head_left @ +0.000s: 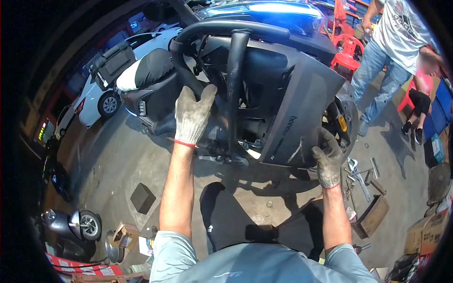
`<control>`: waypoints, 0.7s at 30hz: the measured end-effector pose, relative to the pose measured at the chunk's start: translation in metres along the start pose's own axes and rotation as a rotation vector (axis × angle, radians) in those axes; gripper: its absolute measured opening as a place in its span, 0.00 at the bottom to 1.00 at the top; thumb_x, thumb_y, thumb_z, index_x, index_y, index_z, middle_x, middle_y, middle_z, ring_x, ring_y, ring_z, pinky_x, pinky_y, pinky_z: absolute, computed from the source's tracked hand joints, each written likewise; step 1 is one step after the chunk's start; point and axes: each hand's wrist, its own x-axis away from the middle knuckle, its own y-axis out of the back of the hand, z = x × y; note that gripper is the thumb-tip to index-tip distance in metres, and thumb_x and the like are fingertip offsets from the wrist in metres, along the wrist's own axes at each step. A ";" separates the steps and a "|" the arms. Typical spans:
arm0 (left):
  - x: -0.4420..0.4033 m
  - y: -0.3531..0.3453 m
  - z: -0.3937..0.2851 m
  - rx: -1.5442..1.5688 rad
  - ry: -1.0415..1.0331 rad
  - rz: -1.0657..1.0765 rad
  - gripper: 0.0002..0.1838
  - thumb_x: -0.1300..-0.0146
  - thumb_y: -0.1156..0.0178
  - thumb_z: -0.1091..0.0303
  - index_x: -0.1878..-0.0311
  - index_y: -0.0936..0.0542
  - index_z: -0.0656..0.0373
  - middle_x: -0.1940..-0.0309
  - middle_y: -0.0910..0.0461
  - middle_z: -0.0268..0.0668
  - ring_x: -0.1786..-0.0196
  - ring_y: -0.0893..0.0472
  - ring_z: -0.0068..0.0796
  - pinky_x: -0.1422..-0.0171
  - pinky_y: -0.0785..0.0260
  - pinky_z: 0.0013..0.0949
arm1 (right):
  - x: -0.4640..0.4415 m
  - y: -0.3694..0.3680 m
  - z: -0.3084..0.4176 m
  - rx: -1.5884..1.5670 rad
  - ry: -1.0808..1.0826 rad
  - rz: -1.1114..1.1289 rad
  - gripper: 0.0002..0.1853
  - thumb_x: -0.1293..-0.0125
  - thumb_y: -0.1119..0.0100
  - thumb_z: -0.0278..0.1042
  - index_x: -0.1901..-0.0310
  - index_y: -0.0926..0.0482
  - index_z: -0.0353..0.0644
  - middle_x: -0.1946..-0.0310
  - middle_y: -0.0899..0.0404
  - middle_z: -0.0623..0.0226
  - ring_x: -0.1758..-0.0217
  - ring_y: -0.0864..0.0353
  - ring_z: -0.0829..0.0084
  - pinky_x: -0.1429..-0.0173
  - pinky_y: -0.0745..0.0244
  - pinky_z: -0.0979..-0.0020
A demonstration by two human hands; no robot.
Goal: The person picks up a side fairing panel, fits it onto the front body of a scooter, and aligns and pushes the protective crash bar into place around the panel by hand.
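Observation:
A dark motor scooter [165,106] stands across the view, with a black tubular bar [236,70] in front of its body. My left hand [192,113], in a grey-white glove with a red cuff, is raised beside the bar, thumb and fingers apart, with nothing visible in it. Right of the bar sits a large dark side panel [297,113] with lettering. My right hand [328,158], gloved too, is at the panel's lower right edge, fingers bent around that edge. Some of its fingertips are hard to make out against the dark panel.
Wrenches [361,181] and other tools lie on the floor at right, near an open wooden box [373,217]. A dark block [142,198] lies at left. One person [387,52] stands at upper right; another sits behind. A white car [101,94] is at upper left.

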 end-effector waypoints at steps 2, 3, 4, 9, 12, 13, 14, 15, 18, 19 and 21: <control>0.001 0.001 0.004 0.020 0.008 -0.002 0.26 0.44 0.33 0.48 0.69 0.26 0.67 0.80 0.24 0.43 0.76 0.26 0.34 0.66 0.31 0.38 | 0.001 -0.002 0.002 -0.016 0.025 0.001 0.31 0.45 0.30 0.29 0.40 0.30 0.31 0.47 0.23 0.61 0.48 0.23 0.73 0.41 0.28 0.72; 0.004 0.003 0.000 0.084 0.041 0.033 0.26 0.44 0.34 0.48 0.69 0.26 0.67 0.79 0.23 0.43 0.74 0.25 0.34 0.65 0.31 0.37 | 0.002 -0.001 0.005 -0.010 0.001 -0.011 0.31 0.44 0.31 0.28 0.39 0.31 0.30 0.46 0.24 0.60 0.46 0.23 0.71 0.39 0.29 0.71; 0.007 0.006 -0.005 0.149 0.075 0.067 0.26 0.44 0.34 0.48 0.69 0.26 0.66 0.78 0.23 0.43 0.73 0.25 0.35 0.64 0.31 0.37 | 0.003 0.000 0.008 -0.004 -0.023 -0.021 0.31 0.43 0.32 0.27 0.39 0.32 0.29 0.45 0.24 0.58 0.43 0.24 0.70 0.37 0.31 0.70; 0.034 0.003 0.012 0.272 -0.058 -0.175 0.18 0.36 0.39 0.62 0.52 0.25 0.67 0.62 0.22 0.40 0.61 0.25 0.25 0.55 0.31 0.29 | 0.012 0.026 0.003 0.038 -0.003 -0.027 0.35 0.42 0.32 0.33 0.36 0.36 0.30 0.44 0.27 0.61 0.44 0.26 0.71 0.38 0.33 0.71; 0.070 -0.002 0.023 0.633 0.000 -0.252 0.11 0.34 0.45 0.71 0.52 0.25 0.65 0.59 0.21 0.39 0.59 0.22 0.26 0.52 0.28 0.29 | 0.025 0.049 -0.002 -0.028 -0.022 -0.063 0.35 0.42 0.32 0.35 0.36 0.36 0.32 0.45 0.26 0.62 0.43 0.27 0.71 0.37 0.33 0.70; 0.086 -0.003 0.024 0.622 0.068 -0.224 0.09 0.34 0.47 0.72 0.53 0.25 0.65 0.59 0.21 0.39 0.58 0.21 0.25 0.53 0.27 0.28 | 0.030 0.064 -0.015 -0.011 0.002 -0.132 0.35 0.43 0.31 0.35 0.37 0.36 0.33 0.45 0.26 0.63 0.42 0.27 0.70 0.36 0.34 0.68; 0.104 -0.004 0.024 0.611 0.137 -0.193 0.09 0.34 0.50 0.73 0.54 0.25 0.64 0.58 0.21 0.40 0.58 0.21 0.25 0.53 0.26 0.28 | 0.035 0.066 -0.014 -0.002 -0.002 -0.134 0.35 0.43 0.31 0.35 0.37 0.36 0.33 0.45 0.26 0.63 0.42 0.27 0.70 0.36 0.34 0.68; 0.125 -0.010 0.026 0.679 0.202 -0.112 0.09 0.34 0.50 0.73 0.53 0.26 0.65 0.58 0.21 0.41 0.59 0.21 0.25 0.53 0.26 0.28 | 0.040 0.069 -0.013 -0.031 -0.004 -0.145 0.35 0.42 0.31 0.36 0.37 0.36 0.33 0.45 0.27 0.62 0.42 0.27 0.69 0.35 0.35 0.68; 0.181 -0.030 0.040 0.767 0.478 0.346 0.15 0.35 0.48 0.71 0.47 0.30 0.66 0.53 0.22 0.44 0.54 0.20 0.29 0.49 0.27 0.30 | 0.055 0.070 -0.008 -0.090 -0.041 -0.131 0.33 0.40 0.34 0.35 0.36 0.37 0.35 0.43 0.29 0.62 0.41 0.29 0.68 0.33 0.36 0.66; 0.199 -0.038 0.039 0.870 0.468 0.378 0.19 0.36 0.46 0.70 0.44 0.32 0.67 0.51 0.23 0.46 0.51 0.21 0.31 0.46 0.28 0.32 | 0.060 0.060 -0.006 -0.142 -0.058 -0.191 0.32 0.38 0.36 0.34 0.35 0.38 0.36 0.41 0.30 0.63 0.39 0.30 0.68 0.33 0.37 0.65; 0.231 -0.060 0.050 1.013 0.502 0.549 0.30 0.38 0.41 0.70 0.35 0.40 0.68 0.43 0.29 0.49 0.42 0.24 0.37 0.39 0.31 0.37 | 0.070 0.061 -0.007 -0.180 -0.110 -0.201 0.31 0.34 0.42 0.30 0.32 0.41 0.37 0.38 0.33 0.64 0.36 0.33 0.67 0.31 0.39 0.63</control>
